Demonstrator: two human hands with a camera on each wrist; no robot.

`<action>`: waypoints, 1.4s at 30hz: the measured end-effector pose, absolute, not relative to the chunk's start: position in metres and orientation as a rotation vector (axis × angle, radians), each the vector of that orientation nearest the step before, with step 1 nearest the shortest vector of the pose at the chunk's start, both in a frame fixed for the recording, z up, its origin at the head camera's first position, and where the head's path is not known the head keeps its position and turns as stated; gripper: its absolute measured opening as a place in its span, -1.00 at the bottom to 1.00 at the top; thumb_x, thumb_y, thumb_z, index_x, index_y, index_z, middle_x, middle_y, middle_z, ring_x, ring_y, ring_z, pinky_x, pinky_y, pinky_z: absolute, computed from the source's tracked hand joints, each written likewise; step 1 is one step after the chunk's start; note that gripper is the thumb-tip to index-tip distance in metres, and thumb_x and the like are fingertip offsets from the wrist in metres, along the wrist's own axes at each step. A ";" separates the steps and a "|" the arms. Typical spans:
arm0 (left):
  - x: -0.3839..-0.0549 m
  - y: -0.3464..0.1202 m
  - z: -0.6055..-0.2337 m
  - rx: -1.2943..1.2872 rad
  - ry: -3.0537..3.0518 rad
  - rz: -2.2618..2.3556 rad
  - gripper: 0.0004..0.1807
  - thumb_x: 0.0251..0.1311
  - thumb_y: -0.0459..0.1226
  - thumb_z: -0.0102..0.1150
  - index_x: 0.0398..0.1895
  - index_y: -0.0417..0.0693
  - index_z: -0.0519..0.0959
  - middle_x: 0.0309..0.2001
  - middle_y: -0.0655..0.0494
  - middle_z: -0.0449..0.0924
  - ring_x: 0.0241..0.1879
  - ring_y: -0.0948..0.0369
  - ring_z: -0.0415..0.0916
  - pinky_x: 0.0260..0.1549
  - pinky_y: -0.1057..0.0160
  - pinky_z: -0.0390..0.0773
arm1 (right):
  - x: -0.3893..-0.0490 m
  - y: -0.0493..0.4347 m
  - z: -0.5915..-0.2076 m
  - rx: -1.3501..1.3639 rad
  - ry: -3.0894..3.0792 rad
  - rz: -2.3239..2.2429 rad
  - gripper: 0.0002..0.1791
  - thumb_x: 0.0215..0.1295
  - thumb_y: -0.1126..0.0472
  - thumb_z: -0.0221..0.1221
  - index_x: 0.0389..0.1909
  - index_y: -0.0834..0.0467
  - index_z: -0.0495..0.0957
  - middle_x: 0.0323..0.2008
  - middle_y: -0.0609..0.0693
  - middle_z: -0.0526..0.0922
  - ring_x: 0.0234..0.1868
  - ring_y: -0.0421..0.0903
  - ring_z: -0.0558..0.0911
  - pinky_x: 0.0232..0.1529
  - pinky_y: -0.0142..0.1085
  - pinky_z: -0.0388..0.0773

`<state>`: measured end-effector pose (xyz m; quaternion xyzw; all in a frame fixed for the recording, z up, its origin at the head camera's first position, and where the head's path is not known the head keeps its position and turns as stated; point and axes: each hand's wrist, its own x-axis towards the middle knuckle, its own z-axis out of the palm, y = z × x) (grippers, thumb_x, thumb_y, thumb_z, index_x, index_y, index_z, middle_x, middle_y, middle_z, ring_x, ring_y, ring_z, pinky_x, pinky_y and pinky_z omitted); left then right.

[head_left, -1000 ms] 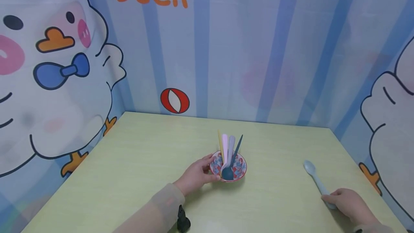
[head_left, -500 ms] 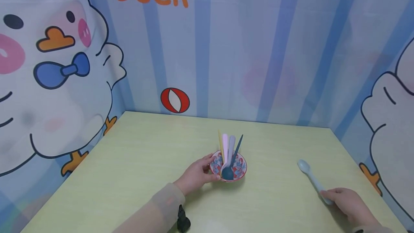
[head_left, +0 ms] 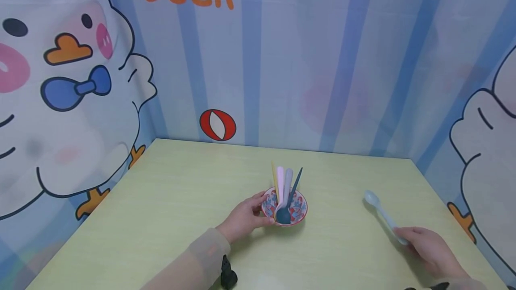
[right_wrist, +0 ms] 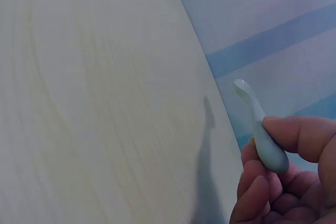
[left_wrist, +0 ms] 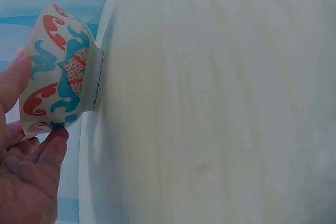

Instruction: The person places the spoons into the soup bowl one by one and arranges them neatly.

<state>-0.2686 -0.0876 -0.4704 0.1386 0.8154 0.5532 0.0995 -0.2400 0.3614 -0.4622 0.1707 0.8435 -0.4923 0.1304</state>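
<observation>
A small bowl with a red rim and a red-and-blue pattern stands near the middle of the table. Yellow, pink, lilac and dark teal utensils lean in it, handles up; the pink, lilac and teal ones look like spoons. My left hand grips the bowl's left rim between thumb and fingers. The left wrist view shows the bowl's patterned outside and foot from the side. To the right, my right hand pinches the handle of a pale blue spoon, raised above the table.
The pale yellow table ends at a striped blue backdrop printed with ducks, which closes it in behind and at both sides. A black wrist strap piece hangs under the left sleeve.
My right hand has lifted the pale blue spoon off the table and moved it left and slightly away from me. The left hand and the bowl have stayed in place.
</observation>
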 end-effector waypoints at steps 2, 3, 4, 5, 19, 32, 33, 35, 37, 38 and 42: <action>-0.269 -0.088 -0.470 0.409 2.419 1.630 -0.15 0.06 -0.18 0.42 0.44 0.00 0.25 0.46 0.15 0.12 0.20 0.11 0.39 0.15 0.12 0.44 | -0.241 0.358 -0.461 0.501 2.431 -1.477 -0.20 0.26 -0.09 0.23 0.16 0.56 0.32 -0.20 0.13 0.61 -0.16 0.03 0.49 -0.22 -0.20 0.50; -0.269 -0.088 -0.470 0.408 2.421 1.627 -0.15 0.06 -0.18 0.42 0.44 0.00 0.25 0.47 0.15 0.11 0.20 0.11 0.39 0.15 0.12 0.43 | -0.242 0.356 -0.459 0.501 2.425 -1.500 -0.24 0.29 -0.05 0.21 0.16 0.55 0.32 -0.23 0.10 0.63 -0.18 0.00 0.51 -0.24 -0.22 0.51; -0.268 -0.088 -0.470 0.409 2.421 1.628 -0.15 0.06 -0.18 0.42 0.44 -0.01 0.25 0.47 0.15 0.11 0.21 0.10 0.39 0.15 0.11 0.43 | -0.242 0.354 -0.458 0.493 2.415 -1.527 -0.29 0.32 -0.01 0.18 0.15 0.55 0.33 -0.26 0.07 0.65 -0.21 -0.02 0.52 -0.25 -0.22 0.52; -0.268 -0.088 -0.470 0.405 2.424 1.623 -0.15 0.06 -0.18 0.42 0.44 0.00 0.25 0.47 0.15 0.11 0.21 0.10 0.38 0.16 0.12 0.42 | -0.243 0.352 -0.457 0.484 2.402 -1.558 -0.34 0.35 0.02 0.15 0.14 0.55 0.33 -0.30 0.05 0.66 -0.24 -0.04 0.53 -0.27 -0.23 0.53; -0.267 -0.087 -0.468 0.401 2.416 1.630 -0.15 0.07 -0.19 0.41 0.44 -0.03 0.23 0.47 0.15 0.09 0.23 0.10 0.37 0.17 0.12 0.41 | -0.251 0.332 -0.445 0.503 2.336 -1.786 -0.47 0.44 0.09 0.01 0.16 0.47 0.28 -0.31 0.00 0.56 -0.30 -0.15 0.52 -0.29 -0.30 0.56; -0.268 -0.087 -0.469 0.403 2.415 1.621 -0.14 0.07 -0.19 0.41 0.45 -0.03 0.23 0.47 0.17 0.10 0.21 0.12 0.38 0.14 0.15 0.44 | -0.251 0.329 -0.438 0.585 1.860 -2.266 -0.89 0.38 0.06 0.14 -0.27 0.01 0.54 -0.37 -0.15 0.54 -0.32 -0.26 0.49 -0.23 -0.41 0.52; -0.268 -0.087 -0.469 0.402 2.415 1.621 -0.14 0.07 -0.19 0.41 0.45 -0.03 0.22 0.47 0.17 0.10 0.21 0.12 0.38 0.14 0.15 0.44 | -0.251 0.329 -0.437 0.572 1.815 -2.299 -0.89 0.38 0.07 0.15 -0.31 0.00 0.56 -0.37 -0.15 0.57 -0.31 -0.27 0.52 -0.20 -0.41 0.54; -0.268 -0.087 -0.469 0.404 2.415 1.622 -0.14 0.07 -0.18 0.41 0.45 -0.03 0.22 0.47 0.16 0.10 0.21 0.11 0.38 0.15 0.15 0.44 | -0.252 0.329 -0.436 0.550 1.735 -2.354 -0.88 0.37 0.09 0.15 -0.37 -0.03 0.60 -0.36 -0.14 0.64 -0.27 -0.27 0.59 -0.12 -0.40 0.56; -0.268 -0.087 -0.469 0.410 2.416 1.623 -0.14 0.07 -0.19 0.41 0.45 -0.04 0.22 0.47 0.15 0.10 0.22 0.10 0.37 0.15 0.14 0.44 | -0.252 0.328 -0.434 0.521 1.692 -2.391 -0.88 0.37 0.11 0.16 -0.36 0.00 0.61 -0.35 -0.09 0.68 -0.25 -0.23 0.64 -0.05 -0.37 0.57; -0.268 -0.087 -0.469 0.412 2.417 1.623 -0.14 0.07 -0.19 0.41 0.45 -0.04 0.22 0.47 0.15 0.10 0.23 0.09 0.37 0.15 0.13 0.43 | -0.253 0.327 -0.434 0.514 1.687 -2.401 -0.89 0.37 0.12 0.16 -0.34 0.01 0.61 -0.35 -0.07 0.70 -0.25 -0.22 0.66 -0.05 -0.36 0.58; -0.268 -0.088 -0.469 0.412 2.424 1.619 -0.14 0.06 -0.18 0.41 0.44 -0.04 0.23 0.47 0.15 0.10 0.23 0.09 0.36 0.15 0.14 0.43 | -0.254 0.324 -0.431 0.530 1.719 -2.433 -0.87 0.32 0.12 0.21 -0.22 0.07 0.55 -0.37 -0.06 0.70 -0.28 -0.21 0.67 -0.10 -0.36 0.60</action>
